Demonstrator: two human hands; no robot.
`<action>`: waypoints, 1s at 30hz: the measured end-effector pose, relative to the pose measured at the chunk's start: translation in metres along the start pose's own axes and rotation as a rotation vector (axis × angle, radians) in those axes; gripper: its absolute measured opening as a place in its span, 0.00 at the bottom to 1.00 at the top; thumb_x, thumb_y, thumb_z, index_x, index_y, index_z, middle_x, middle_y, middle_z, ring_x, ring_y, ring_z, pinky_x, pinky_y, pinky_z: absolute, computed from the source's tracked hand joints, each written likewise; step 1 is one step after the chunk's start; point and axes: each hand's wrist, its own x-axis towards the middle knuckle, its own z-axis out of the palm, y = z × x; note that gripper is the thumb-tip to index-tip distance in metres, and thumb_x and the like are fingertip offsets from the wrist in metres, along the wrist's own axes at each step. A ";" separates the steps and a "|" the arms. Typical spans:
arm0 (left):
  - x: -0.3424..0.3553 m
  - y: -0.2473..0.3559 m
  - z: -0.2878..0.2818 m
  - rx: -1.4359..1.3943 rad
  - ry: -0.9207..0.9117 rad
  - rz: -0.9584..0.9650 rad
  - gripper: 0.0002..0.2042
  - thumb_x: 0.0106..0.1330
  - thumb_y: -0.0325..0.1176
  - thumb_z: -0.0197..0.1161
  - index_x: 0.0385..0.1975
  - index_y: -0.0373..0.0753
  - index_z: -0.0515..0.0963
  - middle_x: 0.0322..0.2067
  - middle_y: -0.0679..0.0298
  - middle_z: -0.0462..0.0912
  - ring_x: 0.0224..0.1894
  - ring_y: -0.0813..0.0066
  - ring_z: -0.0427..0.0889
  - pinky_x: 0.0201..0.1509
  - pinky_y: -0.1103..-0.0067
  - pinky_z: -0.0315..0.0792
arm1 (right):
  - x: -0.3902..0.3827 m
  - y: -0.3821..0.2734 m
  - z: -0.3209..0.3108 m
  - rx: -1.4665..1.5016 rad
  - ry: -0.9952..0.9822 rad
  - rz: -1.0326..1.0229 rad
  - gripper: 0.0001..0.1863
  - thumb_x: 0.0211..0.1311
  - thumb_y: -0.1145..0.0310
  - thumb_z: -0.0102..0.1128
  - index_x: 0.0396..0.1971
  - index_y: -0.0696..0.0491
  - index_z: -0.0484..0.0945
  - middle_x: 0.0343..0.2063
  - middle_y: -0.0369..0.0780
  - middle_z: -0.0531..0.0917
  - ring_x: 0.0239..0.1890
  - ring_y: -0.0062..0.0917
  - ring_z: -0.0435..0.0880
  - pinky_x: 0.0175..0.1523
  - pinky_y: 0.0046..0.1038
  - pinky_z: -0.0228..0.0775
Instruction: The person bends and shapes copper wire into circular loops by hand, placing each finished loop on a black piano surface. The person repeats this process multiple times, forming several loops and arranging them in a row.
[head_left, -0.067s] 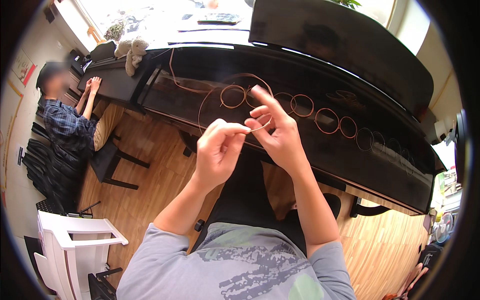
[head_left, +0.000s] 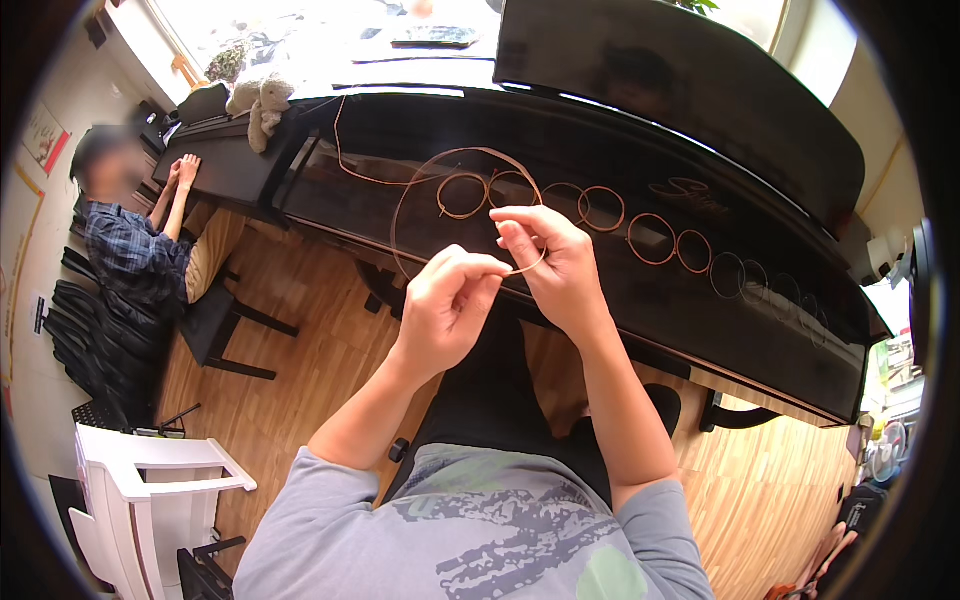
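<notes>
A copper wire (head_left: 455, 165) is being coiled into a loop above the piano (head_left: 700, 290). It is being pinched by the left hand (head_left: 445, 305) and the right hand (head_left: 555, 265), held close together. Judged next: feeding another turn without kinking.

Music room: black piano (head_left: 700, 150), second keyboard (head_left: 215, 165), wooden floor (head_left: 300, 330).

Both hands (head_left: 500, 275) pinch copper wire loop (head_left: 420, 190) before black piano (head_left: 700, 210).
</notes>
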 end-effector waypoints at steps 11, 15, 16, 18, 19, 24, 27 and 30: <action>-0.028 -0.071 -0.014 0.170 0.067 0.152 0.39 0.62 0.69 0.38 0.45 0.33 0.75 0.43 0.53 0.72 0.48 0.58 0.71 0.52 0.68 0.65 | -0.012 0.010 -0.006 0.175 0.066 -0.096 0.20 0.73 0.60 0.41 0.44 0.60 0.78 0.40 0.41 0.81 0.42 0.25 0.79 0.48 0.25 0.68; -0.037 -0.089 -0.019 0.089 0.141 -0.063 0.28 0.65 0.56 0.48 0.50 0.35 0.70 0.50 0.57 0.70 0.52 0.66 0.70 0.56 0.72 0.63 | -0.019 0.006 -0.004 0.192 0.026 -0.090 0.22 0.73 0.58 0.39 0.43 0.59 0.78 0.41 0.41 0.81 0.41 0.24 0.78 0.49 0.25 0.67; -0.035 -0.082 -0.013 0.084 0.137 -0.060 0.25 0.64 0.50 0.54 0.51 0.35 0.69 0.50 0.57 0.70 0.53 0.66 0.70 0.55 0.72 0.64 | -0.022 0.004 -0.005 0.218 0.004 -0.083 0.22 0.73 0.58 0.39 0.43 0.59 0.78 0.41 0.41 0.81 0.41 0.24 0.78 0.49 0.25 0.67; -0.031 -0.060 -0.002 -0.037 0.082 -0.076 0.25 0.59 0.32 0.64 0.56 0.36 0.65 0.54 0.57 0.68 0.54 0.66 0.71 0.56 0.72 0.65 | -0.027 -0.003 -0.008 0.274 -0.044 -0.070 0.21 0.73 0.59 0.38 0.43 0.58 0.79 0.40 0.41 0.82 0.41 0.24 0.78 0.48 0.24 0.67; -0.030 -0.052 0.008 -0.080 0.066 -0.118 0.26 0.59 0.32 0.64 0.56 0.36 0.65 0.54 0.57 0.68 0.54 0.66 0.71 0.56 0.72 0.65 | -0.031 -0.008 -0.010 0.277 -0.046 -0.072 0.22 0.73 0.59 0.37 0.43 0.60 0.79 0.38 0.42 0.82 0.40 0.26 0.79 0.47 0.26 0.68; -0.035 -0.040 0.029 -0.528 -0.042 -0.490 0.12 0.65 0.23 0.55 0.47 0.35 0.72 0.33 0.64 0.77 0.36 0.79 0.76 0.43 0.81 0.70 | -0.051 -0.029 -0.023 0.239 -0.051 -0.273 0.26 0.73 0.57 0.36 0.39 0.63 0.79 0.33 0.46 0.82 0.35 0.33 0.81 0.43 0.31 0.71; -0.025 -0.008 0.032 -0.189 0.034 -0.172 0.13 0.59 0.25 0.62 0.44 0.36 0.73 0.33 0.63 0.72 0.35 0.77 0.71 0.39 0.81 0.68 | -0.071 -0.051 -0.035 0.159 -0.070 -0.337 0.28 0.72 0.54 0.35 0.37 0.63 0.79 0.32 0.45 0.83 0.33 0.36 0.80 0.42 0.33 0.71; -0.019 0.003 0.039 -0.004 0.275 0.197 0.19 0.54 0.34 0.69 0.44 0.39 0.71 0.41 0.57 0.70 0.42 0.64 0.69 0.47 0.71 0.67 | -0.084 -0.076 -0.042 0.116 -0.125 -0.373 0.30 0.71 0.48 0.36 0.37 0.61 0.80 0.32 0.44 0.84 0.32 0.34 0.80 0.38 0.32 0.71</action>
